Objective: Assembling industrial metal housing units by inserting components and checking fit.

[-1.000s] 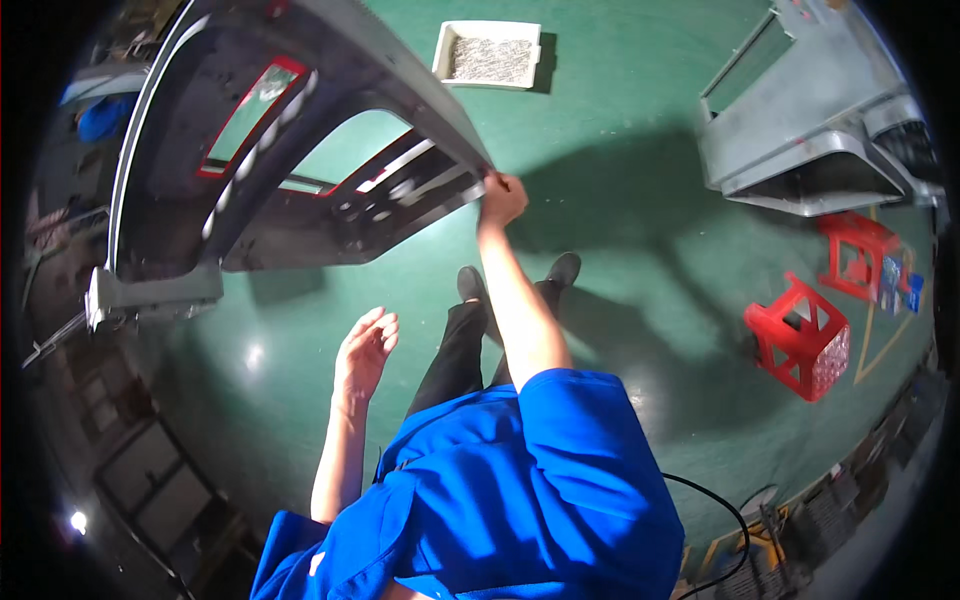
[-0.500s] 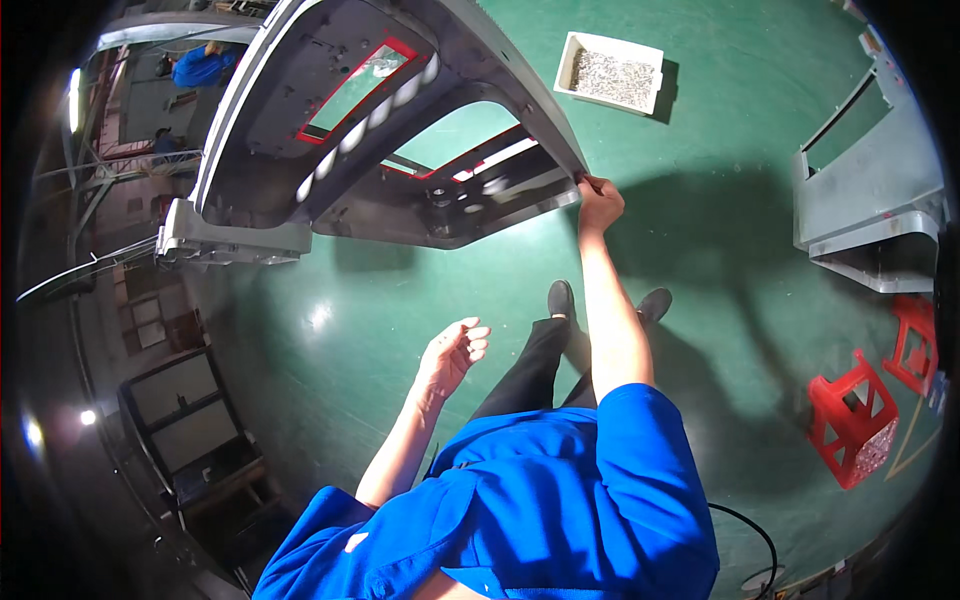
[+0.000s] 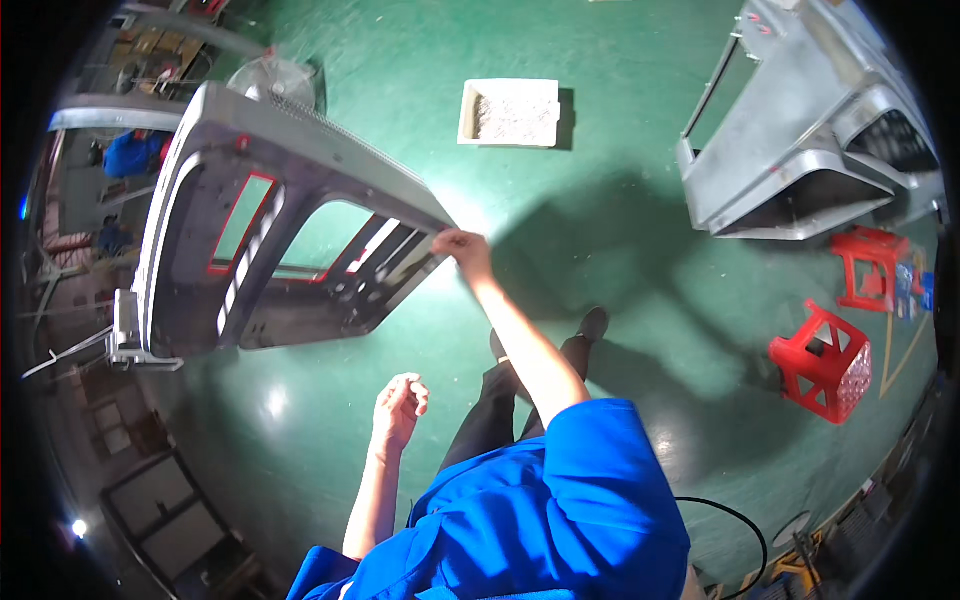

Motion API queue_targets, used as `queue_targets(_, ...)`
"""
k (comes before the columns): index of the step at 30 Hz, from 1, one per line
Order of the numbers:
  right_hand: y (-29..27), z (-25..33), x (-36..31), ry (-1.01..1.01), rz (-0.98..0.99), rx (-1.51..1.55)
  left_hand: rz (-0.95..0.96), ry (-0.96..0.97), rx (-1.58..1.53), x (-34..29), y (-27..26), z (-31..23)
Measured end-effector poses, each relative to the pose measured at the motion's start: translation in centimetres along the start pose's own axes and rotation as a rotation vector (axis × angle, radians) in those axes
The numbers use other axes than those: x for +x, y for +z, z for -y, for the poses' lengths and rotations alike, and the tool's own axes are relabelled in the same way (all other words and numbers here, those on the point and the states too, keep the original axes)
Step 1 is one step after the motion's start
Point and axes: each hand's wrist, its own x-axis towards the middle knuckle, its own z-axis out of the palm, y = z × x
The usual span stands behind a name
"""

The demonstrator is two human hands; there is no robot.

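A large grey moulded housing panel [image 3: 300,145] with window-like openings, some edged in red, hangs tilted at the left, supported near its lower left by a pale bracket [image 3: 128,335]. My right hand [image 3: 465,250] is closed around the panel's right corner, fingers gripping its edge. Lower down, in front of my body and apart from the panel, my left hand [image 3: 398,410] hovers with its fingers loosely curled and nothing visible in it.
On the green floor ahead lies a white tray [image 3: 467,115] of small pale pieces. Another grey housing [image 3: 745,185] stands at right, near two red stools [image 3: 815,365]. A round fan [image 3: 275,85] is behind the panel. A black cable [image 3: 755,530] curves at lower right.
The view has turned to the right, so everything sits further left. The panel appears swung, now showing more of its upper outer side. My right hand keeps its hold on the corner.
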Motion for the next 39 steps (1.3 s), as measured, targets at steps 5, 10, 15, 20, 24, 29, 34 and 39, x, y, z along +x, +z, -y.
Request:
queue_targets(5,3.4,9.5,-7.6,0.209,0.798,-0.25,-0.028,0.023,0.28,4.7,3.4,-2.5)
queue_targets(10,1.1,16.7,-9.5,0.179,0.602,-0.366,0.129,0.072,0.531,7.5,8.6,-4.5)
queue_targets(15,-2.3,25.0,-10.3,0.076,0.473,-0.518,0.409,0.136,0.689,9.0,15.1,-5.3)
queue_targets(20,-5.6,32.9,-11.9,0.058,0.364,-0.675,0.461,0.17,0.677,9.6,23.7,-4.6)
queue_targets(24,-7.5,36.8,-12.5,-0.001,0.214,-0.634,0.478,0.115,0.539,8.4,29.2,-5.5)
queue_targets(29,-10.3,42.5,-10.0,-0.345,-0.026,-0.755,0.584,-0.06,0.286,8.0,32.3,-5.8)
queue_targets(34,-9.8,49.6,-7.5,-0.747,-0.351,-0.848,0.62,-0.056,0.405,8.0,32.3,-6.1)
queue_targets(39,-11.1,52.8,-4.9,-1.158,-0.536,-1.202,0.65,-0.076,0.404,9.8,31.1,-6.2)
